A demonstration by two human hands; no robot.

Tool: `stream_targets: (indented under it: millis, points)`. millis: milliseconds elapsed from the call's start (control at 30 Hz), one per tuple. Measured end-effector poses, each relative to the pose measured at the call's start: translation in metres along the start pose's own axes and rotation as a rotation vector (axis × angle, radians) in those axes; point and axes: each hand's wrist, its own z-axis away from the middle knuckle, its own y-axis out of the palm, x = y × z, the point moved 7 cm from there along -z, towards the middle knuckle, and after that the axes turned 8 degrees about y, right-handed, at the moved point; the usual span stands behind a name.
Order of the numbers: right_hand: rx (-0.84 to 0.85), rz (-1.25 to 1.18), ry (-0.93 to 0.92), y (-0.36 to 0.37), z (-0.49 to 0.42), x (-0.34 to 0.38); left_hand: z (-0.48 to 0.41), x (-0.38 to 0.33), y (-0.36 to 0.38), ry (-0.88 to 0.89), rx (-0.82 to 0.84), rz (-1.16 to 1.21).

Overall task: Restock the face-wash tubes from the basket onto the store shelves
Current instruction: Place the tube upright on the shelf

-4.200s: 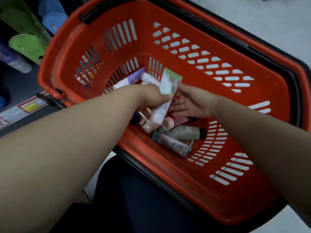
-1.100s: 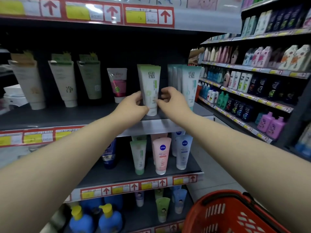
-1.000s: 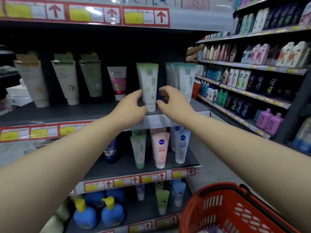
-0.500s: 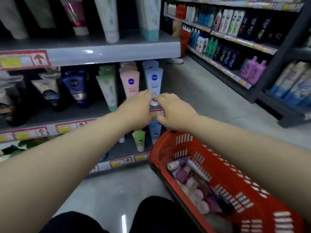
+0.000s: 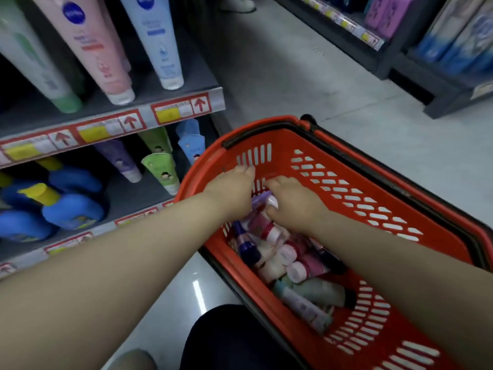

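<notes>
left hand (image 5: 232, 193) and right hand (image 5: 294, 208) dip into the basket (image 5: 282, 140) for tubes (image 5: 282, 255). left lies flat, empty; right is curled, grip unclear.

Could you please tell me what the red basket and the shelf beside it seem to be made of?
The red basket looks like moulded plastic, slightly glossy: evenly slotted walls and rounded rims. The shelf looks like grey painted metal, matte, judging by its thin flat edge, though coated board is possible.
</notes>
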Motion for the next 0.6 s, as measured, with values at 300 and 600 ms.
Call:
stream_targets:
  millis: [300, 600]
  points:
    - [0.191, 0.045, 0.118, 0.111, 0.008, -0.065, -0.054, -0.027, 0.085, 0.073, 0.303, -0.07]
    - [0.358, 0.255, 0.151, 0.181, 0.035, -0.079, -0.054, -0.026, 0.135, 0.003, 0.497, 0.037]
